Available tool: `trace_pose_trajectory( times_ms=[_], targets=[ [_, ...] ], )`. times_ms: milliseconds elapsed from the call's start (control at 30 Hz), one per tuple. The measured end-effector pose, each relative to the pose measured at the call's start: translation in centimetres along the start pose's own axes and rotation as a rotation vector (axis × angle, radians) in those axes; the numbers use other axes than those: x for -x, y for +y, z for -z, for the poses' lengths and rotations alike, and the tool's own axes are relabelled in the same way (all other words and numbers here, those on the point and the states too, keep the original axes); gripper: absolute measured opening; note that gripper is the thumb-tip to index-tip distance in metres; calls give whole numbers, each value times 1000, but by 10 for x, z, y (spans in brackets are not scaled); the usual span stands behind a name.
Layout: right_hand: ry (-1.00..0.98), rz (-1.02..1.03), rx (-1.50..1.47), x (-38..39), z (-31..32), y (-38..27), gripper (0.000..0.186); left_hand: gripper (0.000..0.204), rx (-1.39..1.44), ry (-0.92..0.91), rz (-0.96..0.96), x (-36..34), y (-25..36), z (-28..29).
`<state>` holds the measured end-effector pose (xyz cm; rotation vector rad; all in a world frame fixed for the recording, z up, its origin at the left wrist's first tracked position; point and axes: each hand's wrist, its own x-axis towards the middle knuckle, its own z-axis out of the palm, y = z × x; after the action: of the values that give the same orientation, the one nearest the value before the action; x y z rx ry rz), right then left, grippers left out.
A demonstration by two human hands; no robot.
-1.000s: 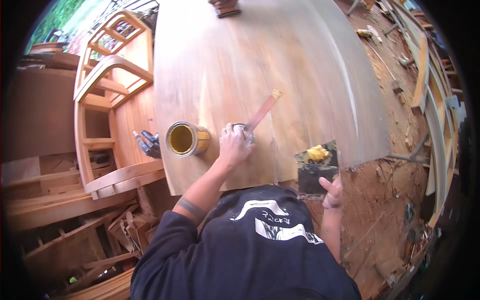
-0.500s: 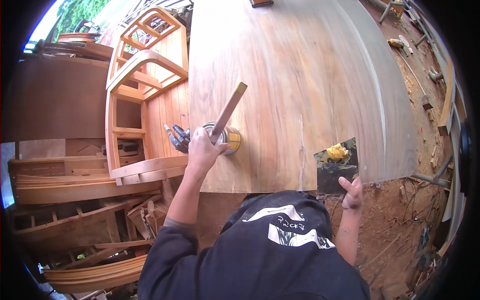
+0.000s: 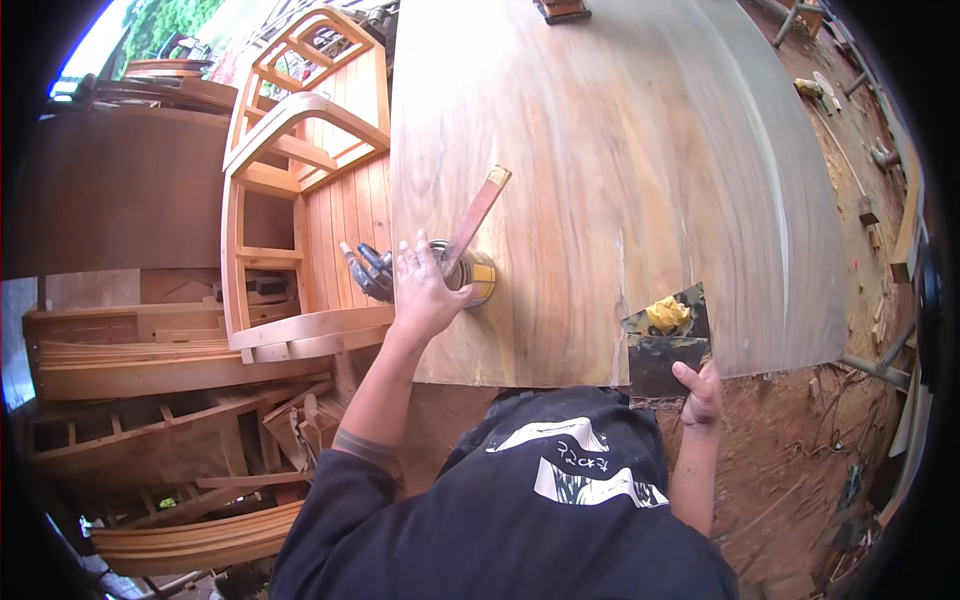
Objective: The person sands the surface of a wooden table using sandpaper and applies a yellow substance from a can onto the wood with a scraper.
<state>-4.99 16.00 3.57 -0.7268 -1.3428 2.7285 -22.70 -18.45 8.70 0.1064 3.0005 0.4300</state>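
My left hand (image 3: 428, 290) rests with stretched fingers over the top of a paint can (image 3: 481, 278) with a yellow label, its thumb at the right side. A flat wooden stick (image 3: 480, 210) with a yellow-smeared end slants up from the can top; what lies under my palm is hidden. My right hand (image 3: 700, 395) grips a dark flat board (image 3: 665, 358) carrying a lump of yellow paste (image 3: 668, 314). The can stands near the left edge of a large pale wood panel (image 3: 600, 140).
An unfinished wooden chair frame (image 3: 270, 255) lies left of the panel, with a dark glove-like object (image 3: 370, 270) on it. A small tool (image 3: 560, 12) sits at the panel's far end. Timber pieces (image 3: 150, 430) pile at the left; scraps, rods and dirt ground (image 3: 780, 470) show at the right.
My left hand has carried the round piece with the stick left onto the open can, and its fingers have since stretched out over the top. My right hand still holds the board.
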Motion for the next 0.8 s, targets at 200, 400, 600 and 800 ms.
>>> trace_pose_trajectory(
  times_ms=[200,400,600,800],
  targets=[
    [0,3,-11,5,-7,-2,65,99,-235,-40,101,-4,13,-14],
    [-20,29,-43,8,-14,-7,65,104,-168,-13,52,-6,14,-11],
    [10,121,-111,22,-26,-8,55,92,249,99,-314,32,74,14],
    [89,237,-405,22,-47,11,42,49,1235,-821,-24,90,140,-69]
  ],
)
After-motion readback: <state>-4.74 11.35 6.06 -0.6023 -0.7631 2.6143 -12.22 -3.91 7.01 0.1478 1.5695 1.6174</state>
